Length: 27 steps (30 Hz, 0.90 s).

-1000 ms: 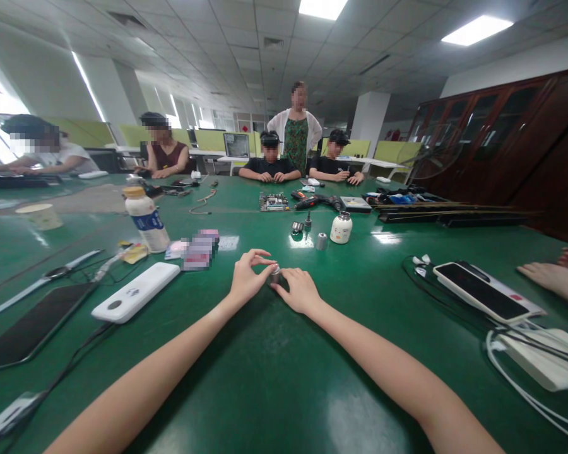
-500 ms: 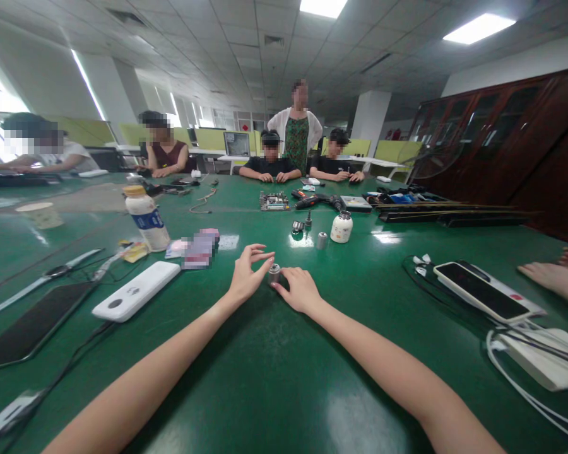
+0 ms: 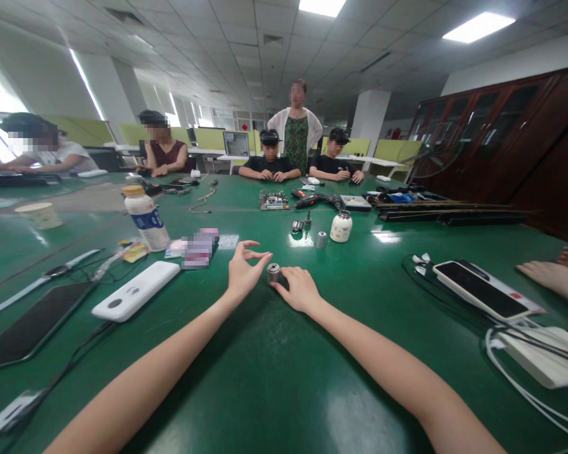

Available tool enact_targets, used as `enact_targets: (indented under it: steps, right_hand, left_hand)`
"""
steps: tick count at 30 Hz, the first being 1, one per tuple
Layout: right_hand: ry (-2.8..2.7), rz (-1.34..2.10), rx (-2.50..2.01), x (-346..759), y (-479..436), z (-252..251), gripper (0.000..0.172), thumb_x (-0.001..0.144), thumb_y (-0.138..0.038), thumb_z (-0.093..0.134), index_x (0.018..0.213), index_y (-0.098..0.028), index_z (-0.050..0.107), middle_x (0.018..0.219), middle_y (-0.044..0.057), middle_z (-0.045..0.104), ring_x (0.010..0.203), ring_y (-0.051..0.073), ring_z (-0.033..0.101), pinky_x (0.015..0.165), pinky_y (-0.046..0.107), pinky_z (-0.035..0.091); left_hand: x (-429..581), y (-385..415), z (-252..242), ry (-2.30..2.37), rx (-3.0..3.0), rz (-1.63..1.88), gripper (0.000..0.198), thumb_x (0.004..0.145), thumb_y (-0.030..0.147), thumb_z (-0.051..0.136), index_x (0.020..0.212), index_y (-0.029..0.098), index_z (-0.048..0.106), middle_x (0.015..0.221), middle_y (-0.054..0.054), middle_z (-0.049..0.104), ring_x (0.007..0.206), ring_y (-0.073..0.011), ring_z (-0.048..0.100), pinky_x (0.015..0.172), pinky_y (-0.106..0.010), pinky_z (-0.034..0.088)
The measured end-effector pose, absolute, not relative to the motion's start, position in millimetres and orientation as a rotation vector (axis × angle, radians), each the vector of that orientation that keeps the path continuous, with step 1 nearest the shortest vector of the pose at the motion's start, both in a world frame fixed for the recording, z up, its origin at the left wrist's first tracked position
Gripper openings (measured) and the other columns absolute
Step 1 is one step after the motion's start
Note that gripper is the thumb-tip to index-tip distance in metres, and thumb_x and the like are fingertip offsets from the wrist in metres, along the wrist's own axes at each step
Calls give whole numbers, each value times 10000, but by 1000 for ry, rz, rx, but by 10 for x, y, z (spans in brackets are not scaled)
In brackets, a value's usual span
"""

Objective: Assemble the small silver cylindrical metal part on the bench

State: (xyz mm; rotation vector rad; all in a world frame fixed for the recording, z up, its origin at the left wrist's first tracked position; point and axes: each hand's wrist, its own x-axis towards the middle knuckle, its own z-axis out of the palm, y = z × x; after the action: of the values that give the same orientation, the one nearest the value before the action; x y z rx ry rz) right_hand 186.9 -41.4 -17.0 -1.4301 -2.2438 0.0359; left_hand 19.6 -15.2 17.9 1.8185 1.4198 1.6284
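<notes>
A small silvery metal cylinder (image 3: pixel 273 273) stands upright on the green table, a dark hole showing in its top. My right hand (image 3: pixel 299 289) steadies it from the right, thumb in front and fingers behind. Just above and left of it is my left hand (image 3: pixel 244 270), thumb and forefinger brought together in a pinch. Whatever lies between those fingertips is too small to make out. Farther back are a second metal cylinder (image 3: pixel 321 239), a shiny metal part (image 3: pixel 297 227), a dark upright bit (image 3: pixel 308 218) and a white round jar (image 3: pixel 341 227).
On the left lie a white power bank (image 3: pixel 137 291), a dark phone (image 3: pixel 35 321) and a bottle (image 3: pixel 146 217). A phone (image 3: pixel 483 290) and white box (image 3: pixel 544 356) with cables lie right, near another person's hand (image 3: pixel 544 277). A circuit board (image 3: pixel 274 200) and power drill (image 3: pixel 316 200) are ahead.
My left hand has drawn slightly left, off the cylinder's top, its fingers closing into a pinch. The hole in the top now shows more plainly. My right hand stays on the cylinder.
</notes>
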Motion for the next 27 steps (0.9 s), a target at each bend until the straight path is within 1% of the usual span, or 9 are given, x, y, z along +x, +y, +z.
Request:
enact_targets:
  steps: [3, 6, 8, 11, 14, 18, 20, 24, 27]
  right_hand:
    - [-2249, 36, -1430, 1872, -407, -174, 389, 971, -458, 511, 1203, -162, 610, 1216, 118, 661, 1108, 265, 556, 921, 386, 395]
    - [-2254, 41, -1433, 1875, -405, -170, 387, 972, -452, 507, 1206, -160, 606, 1213, 123, 661, 1107, 263, 555, 923, 386, 396]
    - [-2254, 42, -1429, 1876, -405, -167, 380, 970, -445, 514, 1198, -156, 609, 1212, 119, 662, 1107, 263, 554, 926, 386, 395]
    - [-2257, 40, -1423, 1876, -406, -164, 384, 969, -446, 518, 1199, -152, 609, 1213, 114, 662, 1105, 264, 555, 926, 387, 396]
    - [-2257, 43, -1426, 1874, -410, -161, 394, 967, -446, 521, 1211, -148, 604, 1223, 118, 659, 1108, 265, 555, 924, 388, 398]
    - [-2248, 44, -1431, 1869, -419, -156, 387, 967, -443, 525, 1210, -153, 608, 1219, 111, 664, 1103, 269, 561, 923, 387, 400]
    - [-2243, 44, -1430, 1867, -423, -153, 378, 965, -444, 531, 1202, -161, 612, 1210, 107, 669, 1101, 269, 563, 921, 385, 401]
    - [-2237, 46, -1427, 1866, -422, -153, 369, 962, -441, 539, 1198, -168, 615, 1205, 111, 671, 1103, 263, 567, 922, 379, 401]
    - [-2241, 49, -1430, 1868, -416, -154, 385, 966, -446, 531, 1212, -160, 610, 1210, 119, 668, 1112, 260, 566, 926, 381, 402]
  left_hand:
    - [70, -101, 123, 1578, 1864, 1468, 250, 752, 329, 719, 960, 243, 610, 791, -22, 784, 932, -266, 708, 891, -405, 459]
    - [-27, -65, -3, 1781, 1979, 1177, 212, 722, 313, 745, 903, 257, 650, 783, -34, 793, 1052, -343, 654, 930, -500, 384]
    - [-52, -52, -75, 1830, 2018, 1099, 206, 737, 328, 741, 922, 270, 669, 836, -39, 799, 1114, -360, 615, 952, -537, 334]
    - [-46, -49, -108, 1816, 2034, 1079, 227, 767, 325, 719, 985, 281, 670, 909, -39, 800, 1167, -357, 583, 963, -555, 306]
    - [-15, -66, -44, 1775, 2012, 1119, 182, 781, 326, 702, 954, 277, 674, 855, -31, 801, 1132, -341, 617, 969, -552, 321]
    - [64, -118, 123, 1556, 2020, 1374, 174, 788, 390, 686, 902, 258, 671, 852, -31, 796, 1023, -283, 682, 945, -450, 421]
    - [116, -153, 197, 1471, 2024, 1435, 179, 795, 407, 675, 885, 253, 674, 865, -33, 792, 990, -267, 696, 944, -429, 442]
    - [195, -207, 250, 1391, 2089, 1384, 144, 773, 382, 692, 831, 251, 685, 906, -34, 784, 982, -267, 700, 957, -439, 457]
    - [212, -214, 224, 1359, 2094, 1343, 130, 774, 355, 694, 851, 251, 681, 899, -34, 785, 990, -266, 704, 969, -442, 462]
